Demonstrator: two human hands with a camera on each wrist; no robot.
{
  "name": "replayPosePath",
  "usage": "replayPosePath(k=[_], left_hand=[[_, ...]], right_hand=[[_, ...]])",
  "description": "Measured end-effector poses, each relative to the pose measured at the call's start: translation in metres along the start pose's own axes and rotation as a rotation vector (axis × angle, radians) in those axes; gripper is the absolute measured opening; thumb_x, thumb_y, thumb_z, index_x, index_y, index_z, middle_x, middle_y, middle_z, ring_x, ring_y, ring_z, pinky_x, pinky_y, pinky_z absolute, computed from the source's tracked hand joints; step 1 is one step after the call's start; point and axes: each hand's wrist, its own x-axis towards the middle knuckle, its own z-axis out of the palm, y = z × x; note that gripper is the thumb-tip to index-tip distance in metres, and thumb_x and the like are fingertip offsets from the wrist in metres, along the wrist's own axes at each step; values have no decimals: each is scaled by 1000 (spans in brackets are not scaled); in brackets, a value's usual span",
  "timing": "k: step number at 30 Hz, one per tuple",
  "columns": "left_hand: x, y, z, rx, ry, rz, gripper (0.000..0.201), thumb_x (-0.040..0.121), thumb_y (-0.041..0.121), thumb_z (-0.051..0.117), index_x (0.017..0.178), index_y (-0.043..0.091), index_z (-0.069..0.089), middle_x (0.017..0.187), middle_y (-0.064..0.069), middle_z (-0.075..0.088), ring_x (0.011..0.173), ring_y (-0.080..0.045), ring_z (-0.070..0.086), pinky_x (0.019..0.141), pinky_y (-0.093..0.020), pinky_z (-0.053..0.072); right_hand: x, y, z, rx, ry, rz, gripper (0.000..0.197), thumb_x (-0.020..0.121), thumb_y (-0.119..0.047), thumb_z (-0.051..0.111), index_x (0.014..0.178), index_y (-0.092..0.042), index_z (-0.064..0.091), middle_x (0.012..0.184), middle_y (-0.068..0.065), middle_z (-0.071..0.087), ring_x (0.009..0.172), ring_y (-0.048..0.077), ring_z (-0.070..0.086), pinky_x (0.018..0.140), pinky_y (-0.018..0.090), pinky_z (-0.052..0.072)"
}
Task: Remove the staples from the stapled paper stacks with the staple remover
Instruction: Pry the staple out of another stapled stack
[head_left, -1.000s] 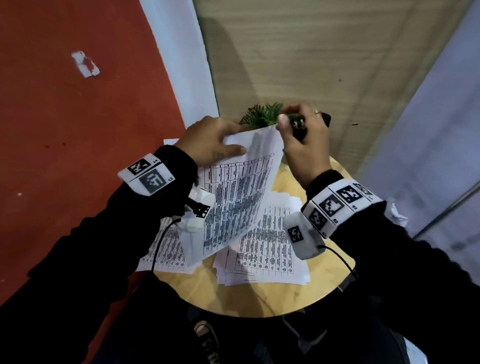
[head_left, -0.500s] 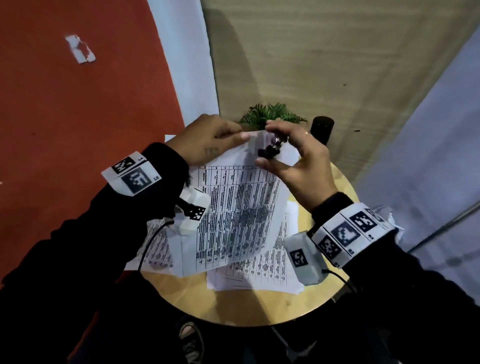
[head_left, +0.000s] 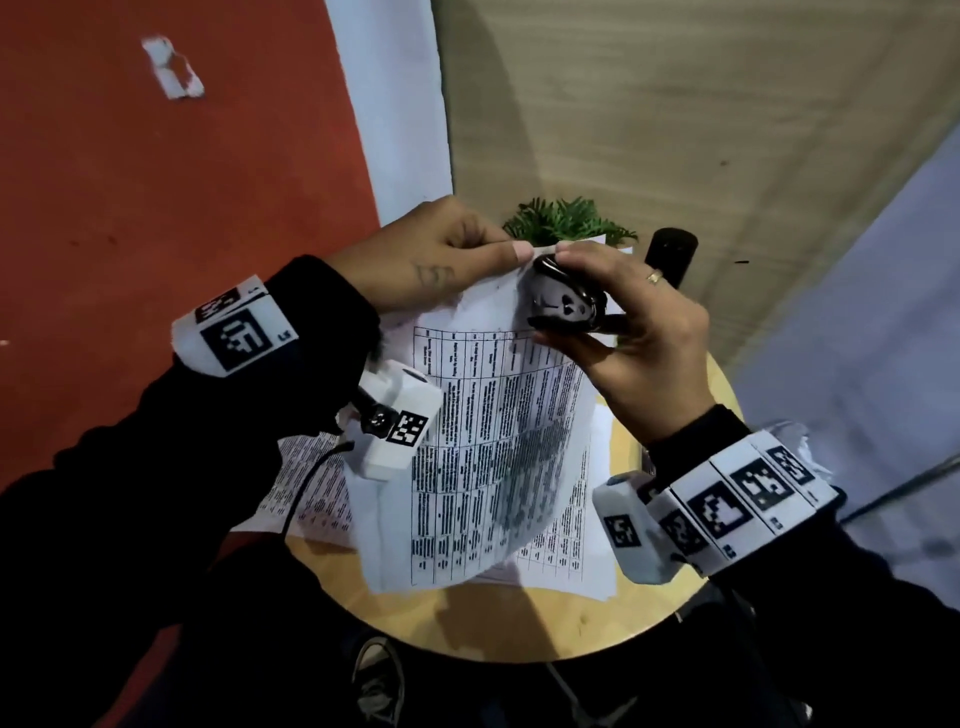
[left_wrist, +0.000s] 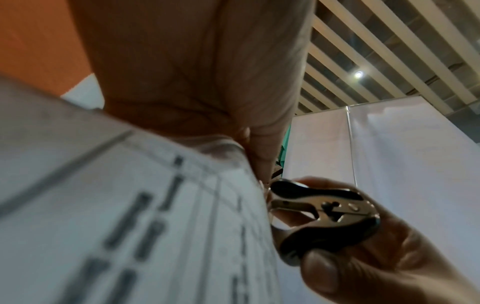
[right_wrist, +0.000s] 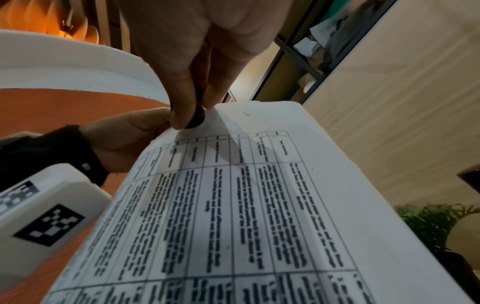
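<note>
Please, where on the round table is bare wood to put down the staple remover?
Bare wood shows on the round table along its near rim, below the loose printed sheets, and in a narrow strip at the right edge beside the right hand. The middle and left are crowded with paper; the far side holds a plant.

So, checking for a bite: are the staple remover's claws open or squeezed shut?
Open: a gap shows between the staple remover's claws at the paper stack's corner.

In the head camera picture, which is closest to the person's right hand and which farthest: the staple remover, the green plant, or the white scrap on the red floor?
1. Staple remover: gripped in the right hand itself.
2. Green plant: just beyond the fingers, at the table's far edge.
3. White scrap: far off to the left on the red floor.
</note>
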Motion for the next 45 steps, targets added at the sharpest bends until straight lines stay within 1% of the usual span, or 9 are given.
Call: replayPosePath(k=[3, 6, 9, 25, 29, 35, 39, 43, 45], left_hand=[[1, -2, 0, -63, -45, -11, 51, 97, 25, 47, 83, -24, 50, 52, 2, 26, 41, -4, 22, 40, -17, 20], [2, -4, 3, -115, -93, 8, 64, 93, 40, 55, 87, -24, 51, 65, -6, 37, 53, -19, 28, 47, -28, 24], [4, -7, 6, -140, -98, -4, 66, 91, 42, 55, 85, -24, 49, 73, -10, 40, 59, -20, 29, 49, -34, 21], [14, -36, 4, -122, -83, -58, 51, 92, 37, 49, 87, -13, 60, 77, -14, 56, 72, -20, 45, 67, -30, 37], [16, -45, 5, -128, -49, -84, 39, 95, 30, 49, 80, -3, 64, 68, 3, 62, 65, -11, 49, 58, -17, 40], [19, -69, 7, -153, 7, -126, 50, 96, 28, 49, 87, -20, 57, 77, -19, 54, 72, -20, 44, 64, -28, 35], [20, -81, 6, -199, 4, -131, 56, 88, 37, 48, 93, -18, 60, 90, -42, 58, 77, -21, 47, 72, -32, 38], [22, -88, 4, -170, 5, -158, 63, 87, 45, 49, 93, -17, 60, 88, -40, 59, 77, -21, 46, 71, -32, 38], [21, -90, 3, -166, 17, -179, 63, 86, 43, 49, 90, -19, 58, 77, -27, 56, 74, -20, 43, 68, -31, 35]], right_hand=[[2, 2, -2, -56, -36, -50, 39, 74, -6, 78, 110, 0, 63, 112, 0, 58, 105, 7, 56, 84, 17, 51], [2, 5, -6, -92, -86, -77, 34, 76, -4, 76, 108, 1, 66, 110, 0, 61, 105, 14, 60, 92, 27, 50], [2, 9, -8, -108, -110, -76, 34, 75, -2, 77, 108, 1, 66, 109, 1, 61, 105, 15, 61, 91, 33, 51], [6, 28, 8, -220, -174, -115, 30, 78, -5, 74, 107, -2, 68, 109, 11, 68, 101, 23, 66, 85, 35, 53], [8, 36, 18, -213, -188, -114, 29, 77, -4, 74, 105, -1, 69, 107, 12, 68, 97, 26, 66, 80, 39, 55], [7, 52, 37, -196, -226, -93, 31, 79, -8, 73, 108, -1, 67, 109, 14, 67, 96, 29, 66, 76, 42, 56], [9, 59, 48, -172, -255, -83, 33, 78, -13, 74, 108, -1, 68, 108, 14, 67, 95, 28, 66, 75, 38, 57], [15, 63, 58, -181, -304, -88, 35, 76, -11, 73, 108, 0, 67, 105, 15, 67, 86, 32, 66, 66, 38, 56], [17, 66, 63, -194, -317, -92, 35, 75, -11, 73, 108, 1, 67, 104, 16, 67, 84, 34, 66, 63, 41, 56]])
